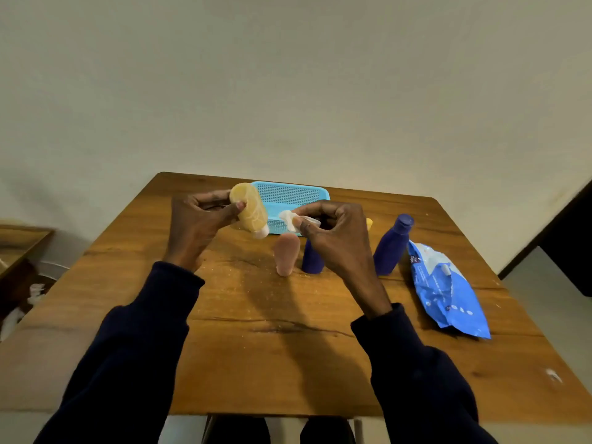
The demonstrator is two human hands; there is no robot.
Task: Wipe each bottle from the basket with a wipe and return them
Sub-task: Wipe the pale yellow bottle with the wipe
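Long dark navy sleeves (128, 347), snug cuffs (181, 277), left hand (200, 227) and right hand (336, 240) bare

Plain cream wall (288, 75) behind wooden table (288, 347); low wooden furniture (19, 241) left; pale floor (551, 299) right.

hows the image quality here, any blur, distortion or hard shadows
Head view: wide-angle warp splays the table edges; the light is dim and warm; soft arm shadows fall across the table's middle; the pink bottle and yellow bottle look slightly blurred, with no label readable; there is a faint sheen on the wipes pack but no strong glare.
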